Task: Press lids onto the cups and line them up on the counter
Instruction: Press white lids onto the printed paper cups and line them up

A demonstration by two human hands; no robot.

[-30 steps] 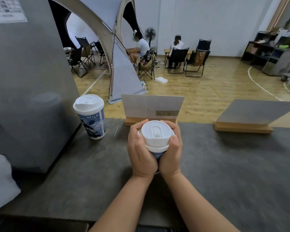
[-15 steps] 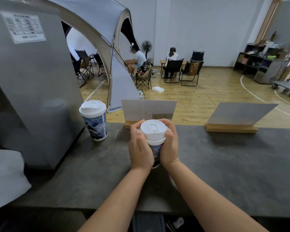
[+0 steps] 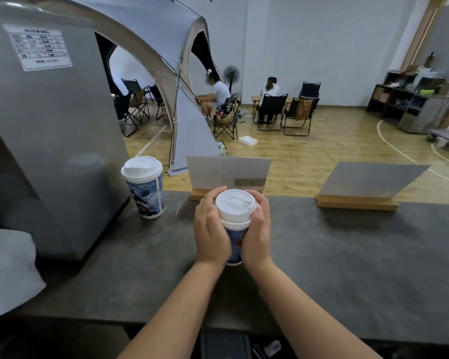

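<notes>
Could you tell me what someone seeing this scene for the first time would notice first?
The eye lands on the blue-printed paper cup with a white plastic lid at the centre of the dark grey counter, clasped from both sides by the left hand and right hand. A second lidded blue-printed cup stands alone to the left, beside the large grey metal machine. Behind, a grey dome tent fills the hall.

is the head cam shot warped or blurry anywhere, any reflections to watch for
Head view: wide-angle warp bows the grey metal machine and the tent arch at the left edge. The white-lidded blue paper cup casts a faint reflection on the machine's side. The held cup's white lid, left hand and right hand look sharp. Lighting is soft, with only dim shadows on the dark grey counter.
</notes>
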